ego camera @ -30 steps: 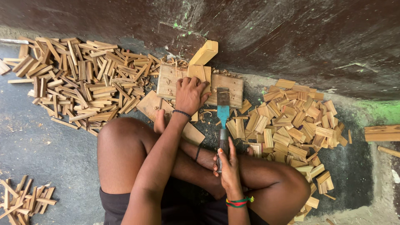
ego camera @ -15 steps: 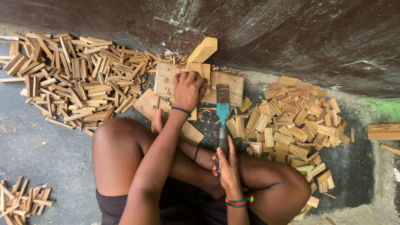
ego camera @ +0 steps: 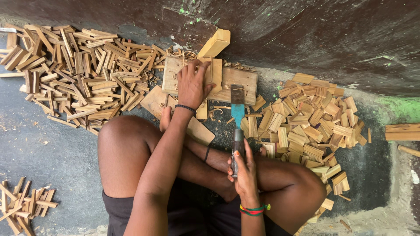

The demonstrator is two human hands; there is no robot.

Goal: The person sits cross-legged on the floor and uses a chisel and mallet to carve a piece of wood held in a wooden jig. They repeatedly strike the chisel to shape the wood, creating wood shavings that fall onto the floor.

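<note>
I sit cross-legged on the ground. My left hand (ego camera: 192, 85) presses down on a small wooden piece (ego camera: 213, 72) lying on a flat wooden work board (ego camera: 238, 78) in front of me. My right hand (ego camera: 245, 168) grips the handle of a broad chisel (ego camera: 237, 116) with a blue neck; its flat blade rests on the board just right of my left hand. A thick wooden block (ego camera: 214, 43) leans against the wall behind the board. Curled shavings lie around the board.
A large heap of thin wooden sticks (ego camera: 78, 74) lies to the left. A pile of short flat wooden pieces (ego camera: 310, 122) lies to the right. A few sticks (ego camera: 24, 205) sit at bottom left. A dark wall (ego camera: 306, 35) rises behind; planks (ego camera: 402, 132) lie far right.
My left hand has stayed on the piece on the board. The chisel blade has shifted slightly forward onto the board, and the view has moved a little closer.
</note>
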